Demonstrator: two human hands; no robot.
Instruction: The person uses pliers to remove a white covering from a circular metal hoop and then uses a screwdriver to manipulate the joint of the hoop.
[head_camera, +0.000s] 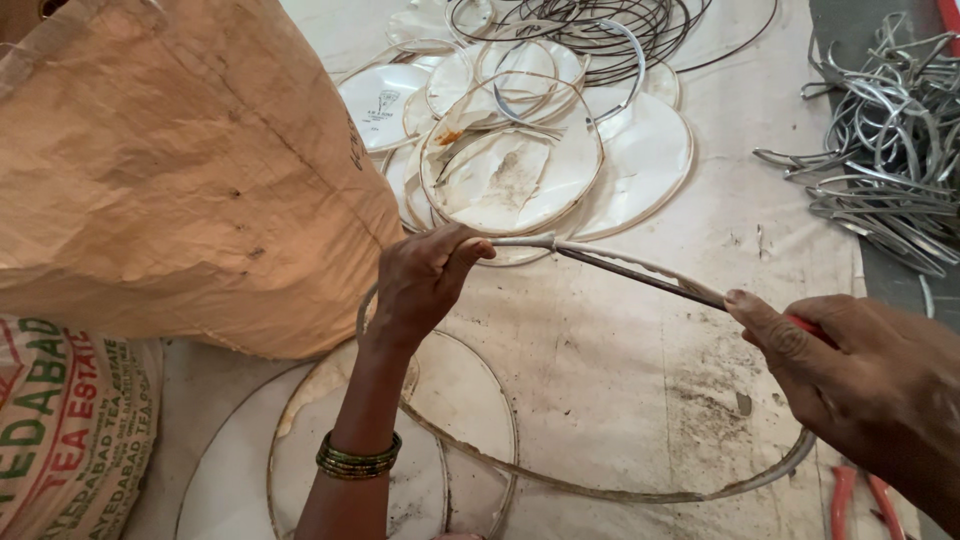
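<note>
Sacking is bulging just left of the metal hoop; left hand is pinching the hoop's wrapped joint, right hand is clenching a red-handled tool against it. Steady, level pulling seems wisest.

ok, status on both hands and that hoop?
Left hand pinching the hoop at its wire-wrapped joint. Right hand gripping a red-handled tool, tip at the joint. Sack close on the left, discs beyond; neither blocking.

R hand cut by frame edge | red tool handle mostly hidden in grip | orange pliers cut at bottom | sack top off-frame | tool tip prob. jaws, unclear
</note>
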